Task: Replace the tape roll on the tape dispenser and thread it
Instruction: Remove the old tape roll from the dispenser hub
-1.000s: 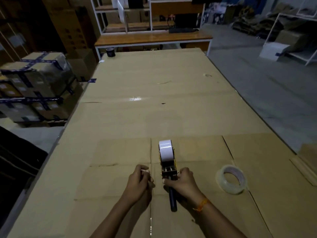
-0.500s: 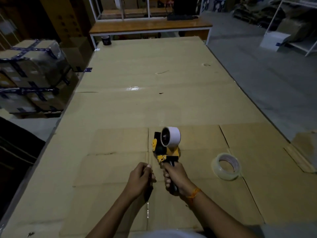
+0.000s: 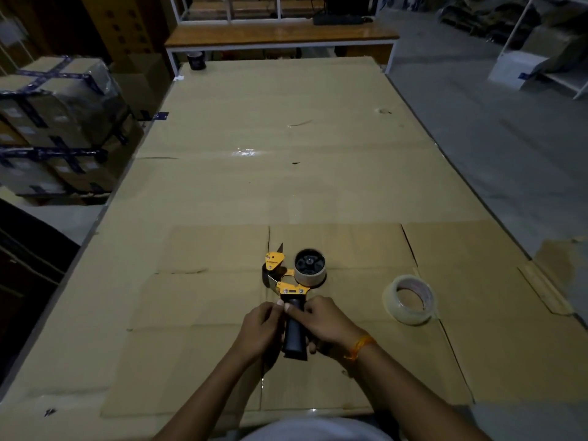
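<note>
A yellow and black tape dispenser [image 3: 288, 283] lies on its side on the cardboard-covered table [image 3: 286, 186]. An almost used-up roll [image 3: 309, 268], little more than a pale core, sits on its hub facing up. My right hand [image 3: 324, 323] grips the dispenser's black handle [image 3: 295, 332]. My left hand [image 3: 259, 329] rests against the handle's left side, fingertips pinched near its top. A fuller clear tape roll [image 3: 410, 299] lies flat on the table to the right of my hands.
A dark cup-like object [image 3: 196, 60] stands at the table's far left corner. Wrapped, taped boxes [image 3: 57, 122] are stacked left of the table. A wooden bench [image 3: 280, 35] stands beyond the far edge. A bare floor and white shelving [image 3: 541, 58] lie to the right.
The dispenser went from upright to lying on its side, the roll's hub now facing up. My left hand moved in against the handle. My right hand kept its grip.
</note>
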`<state>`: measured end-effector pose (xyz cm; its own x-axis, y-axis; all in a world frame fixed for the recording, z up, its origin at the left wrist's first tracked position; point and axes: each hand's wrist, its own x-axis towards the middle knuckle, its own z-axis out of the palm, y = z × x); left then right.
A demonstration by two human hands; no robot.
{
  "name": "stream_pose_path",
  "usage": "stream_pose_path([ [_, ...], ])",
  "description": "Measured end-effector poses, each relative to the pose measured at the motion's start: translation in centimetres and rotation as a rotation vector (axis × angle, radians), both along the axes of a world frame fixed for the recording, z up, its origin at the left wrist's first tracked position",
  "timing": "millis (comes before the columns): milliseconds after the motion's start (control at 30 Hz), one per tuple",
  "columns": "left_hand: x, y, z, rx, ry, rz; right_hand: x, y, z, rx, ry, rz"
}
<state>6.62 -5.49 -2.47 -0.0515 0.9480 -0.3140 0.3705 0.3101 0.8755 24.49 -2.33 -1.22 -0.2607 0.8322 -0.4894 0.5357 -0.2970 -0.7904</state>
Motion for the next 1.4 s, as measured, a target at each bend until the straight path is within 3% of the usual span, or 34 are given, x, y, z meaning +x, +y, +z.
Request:
stream_pose_path([
  [200,1.3,-0.4,-1.7,-0.017,0.012,-0.071,3.6,-0.4,1.2,0.143,-0.070,0.003],
  [400,1.9,-0.6,-3.1,-0.065,-0.106,0.015,10.3,-0.1,2.9,0.486,-0.339,-0.119],
  [500,2.9,-0.7,-3.3,-0.089,-0.134,0.019,13.1,1.1,3.4,0.502,-0.408,-0.130],
  [633,4.1,-1.2,-3.5,-0.106,-0.169,0.032,12.4,4.7,2.8,0.482,-0.365,0.013],
  [800,4.7,-1.7,-3.1,-0.107,-0.169,0.055,7.7,11.0,1.9,0.190,-0.054,-0.051],
  [1000,4.3,-1.5,-3.3,-0.170,-0.211,0.064,5.1,16.3,0.6,-0.077,-0.206,-0.002],
  [1133,4.2,-1.3,-2.5,-0.185,-0.178,0.014,4.7,16.3,2.1,-0.298,-0.093,-0.115],
  [1400,4.0,-0.4,-1.9,-0.240,-0.228,-0.081,3.7,15.7,1.9,-0.290,-0.182,-0.182],
])
